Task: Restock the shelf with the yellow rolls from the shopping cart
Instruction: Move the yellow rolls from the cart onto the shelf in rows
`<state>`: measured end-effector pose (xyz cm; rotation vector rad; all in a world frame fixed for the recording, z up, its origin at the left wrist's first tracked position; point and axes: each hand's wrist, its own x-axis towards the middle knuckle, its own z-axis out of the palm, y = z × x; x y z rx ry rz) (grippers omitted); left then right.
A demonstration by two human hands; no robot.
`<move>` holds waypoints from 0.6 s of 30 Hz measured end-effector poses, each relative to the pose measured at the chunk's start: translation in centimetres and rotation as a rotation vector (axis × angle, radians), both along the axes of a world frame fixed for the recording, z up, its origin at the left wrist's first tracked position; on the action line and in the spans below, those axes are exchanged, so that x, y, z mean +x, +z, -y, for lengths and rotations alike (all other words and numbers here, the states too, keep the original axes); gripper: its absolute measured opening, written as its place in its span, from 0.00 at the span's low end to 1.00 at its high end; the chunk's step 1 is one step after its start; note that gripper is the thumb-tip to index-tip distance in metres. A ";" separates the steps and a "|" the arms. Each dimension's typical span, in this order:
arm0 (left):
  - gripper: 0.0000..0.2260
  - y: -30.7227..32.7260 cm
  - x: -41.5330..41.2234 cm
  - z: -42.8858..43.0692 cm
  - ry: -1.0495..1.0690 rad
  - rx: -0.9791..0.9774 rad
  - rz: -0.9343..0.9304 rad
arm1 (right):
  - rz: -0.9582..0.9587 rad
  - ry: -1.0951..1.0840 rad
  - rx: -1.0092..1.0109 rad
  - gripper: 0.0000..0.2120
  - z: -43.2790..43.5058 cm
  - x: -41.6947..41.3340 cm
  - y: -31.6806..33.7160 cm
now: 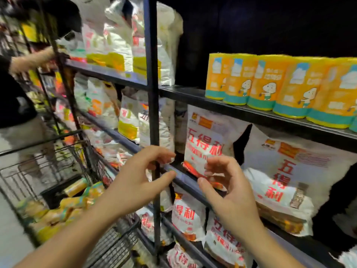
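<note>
Dim store shelving is filling the view, black metal tiers running away from both hands. The left hand point(139, 182) and the right hand point(228, 190) are hovering side by side at mid-height, both holding nothing, fingers loosely curled and thumbs standing apart from them as if shaped for a roll. The left hand is hanging just in front of the upright post point(152, 93); whether its fingertips are touching the metal, I cannot tell.

Below and to the left of the left hand, the shopping cart point(48, 165) is carrying the yellow rolls point(73, 202), which are lying on their sides in a loose heap, their long axes roughly level and pointing different ways; blur is hiding the detail. Above and to the right of the right hand, the shelf point(212, 99) is already bearing a stocked row point(270, 84) of the same rolls standing upright, touching one another. White flour bags point(208, 144) are sitting just beyond the right hand's fingers.

Judging from this, the left hand is nearer the cart, so the coming reach is likely going down and leftward, with the roll then needing turning upright. Far to the left, another person's arm point(31, 59) is reaching toward the neighbouring rack.
</note>
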<state>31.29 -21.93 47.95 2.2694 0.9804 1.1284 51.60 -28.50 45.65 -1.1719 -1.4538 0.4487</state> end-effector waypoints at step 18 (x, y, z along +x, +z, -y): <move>0.08 -19.8 -30.6 -12.4 0.601 -0.476 0.061 | -0.034 0.339 -0.465 0.17 -20.2 -29.3 -16.6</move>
